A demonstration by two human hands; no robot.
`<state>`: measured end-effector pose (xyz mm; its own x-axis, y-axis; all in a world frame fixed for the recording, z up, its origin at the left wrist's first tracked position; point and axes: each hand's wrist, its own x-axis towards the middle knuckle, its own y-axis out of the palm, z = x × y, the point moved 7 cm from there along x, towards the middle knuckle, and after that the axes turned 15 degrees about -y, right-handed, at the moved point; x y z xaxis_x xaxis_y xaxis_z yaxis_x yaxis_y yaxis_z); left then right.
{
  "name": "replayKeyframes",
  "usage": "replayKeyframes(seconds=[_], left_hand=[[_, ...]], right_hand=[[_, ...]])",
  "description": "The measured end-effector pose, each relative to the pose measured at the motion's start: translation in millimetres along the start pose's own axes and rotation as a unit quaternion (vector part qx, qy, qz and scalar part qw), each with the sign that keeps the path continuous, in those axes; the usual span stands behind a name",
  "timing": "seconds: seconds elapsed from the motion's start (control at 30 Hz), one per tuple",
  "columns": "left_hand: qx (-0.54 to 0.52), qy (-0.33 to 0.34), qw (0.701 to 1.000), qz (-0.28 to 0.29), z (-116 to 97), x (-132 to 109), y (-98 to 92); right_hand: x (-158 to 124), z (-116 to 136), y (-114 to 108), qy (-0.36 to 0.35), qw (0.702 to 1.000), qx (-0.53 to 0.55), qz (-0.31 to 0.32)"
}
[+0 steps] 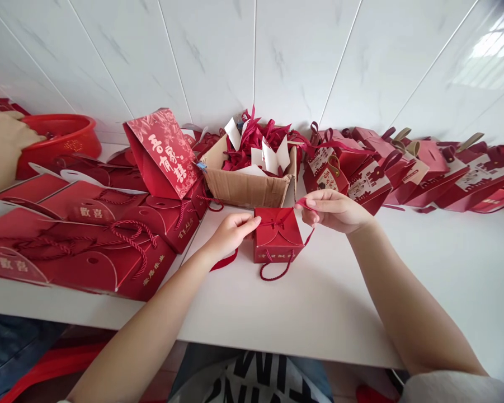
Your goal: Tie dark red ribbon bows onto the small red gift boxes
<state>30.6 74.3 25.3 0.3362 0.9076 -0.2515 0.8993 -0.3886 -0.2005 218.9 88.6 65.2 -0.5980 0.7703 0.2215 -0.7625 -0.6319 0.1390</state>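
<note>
A small red gift box (277,238) with a red cord handle stands closed on the white table (319,302) in front of me. My left hand (230,232) pinches something at the box's left top edge, where a red ribbon (224,261) trails under the wrist. My right hand (333,210) is at the box's upper right corner, fingers pinched on a red ribbon end that runs to the box's top.
Flat unfolded red boxes (79,246) are stacked at left. A cardboard box (247,187) of red ribbons and white tags sits behind. Finished red boxes (403,168) line the tiled wall at right. Another person's hand (2,148) rests by a red basin (62,137) at far left.
</note>
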Motion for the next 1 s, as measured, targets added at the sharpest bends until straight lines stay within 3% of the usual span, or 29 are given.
replayKeyframes(seconds=[0.2, 0.37, 0.47, 0.6, 0.67, 0.7, 0.83, 0.9, 1.0], left_hand=[[0.033, 0.013, 0.999, -0.018, -1.7, -0.7, -0.2], [0.059, 0.023, 0.998, -0.028, -3.9, -1.8, -0.2], [0.075, 0.038, 0.995, -0.050, -5.8, -3.8, -2.3], [0.118, 0.151, 0.960, -0.203, -31.0, -16.8, -18.1], [0.127, 0.197, 0.939, -0.252, -48.0, -23.3, -20.6], [0.118, 0.194, 0.943, -0.241, -54.3, -22.4, -18.6], [0.065, 0.128, 0.985, -0.099, -71.0, -8.3, 5.4], [0.076, 0.131, 0.984, -0.091, -78.3, -5.4, 13.6], [0.085, 0.145, 0.977, -0.134, -82.2, -4.0, 15.8]], right_hand=[[0.9, 5.1, 12.5, -0.021, 0.999, 0.029, 0.020], [4.1, 8.6, 6.8, -0.063, 0.994, 0.022, -0.087], [4.8, 5.9, 8.7, -0.054, 0.993, 0.025, -0.099], [4.7, 3.7, 13.6, -0.043, 0.995, 0.015, -0.091], [4.9, 3.5, 17.0, -0.040, 0.996, -0.005, -0.080], [5.3, 4.3, 19.2, -0.043, 0.996, -0.017, -0.071], [7.0, 10.0, 28.6, -0.072, 0.995, -0.066, -0.024], [7.2, 11.0, 29.5, -0.076, 0.993, -0.085, -0.019], [7.0, 9.3, 24.7, -0.065, 0.992, -0.098, -0.045]])
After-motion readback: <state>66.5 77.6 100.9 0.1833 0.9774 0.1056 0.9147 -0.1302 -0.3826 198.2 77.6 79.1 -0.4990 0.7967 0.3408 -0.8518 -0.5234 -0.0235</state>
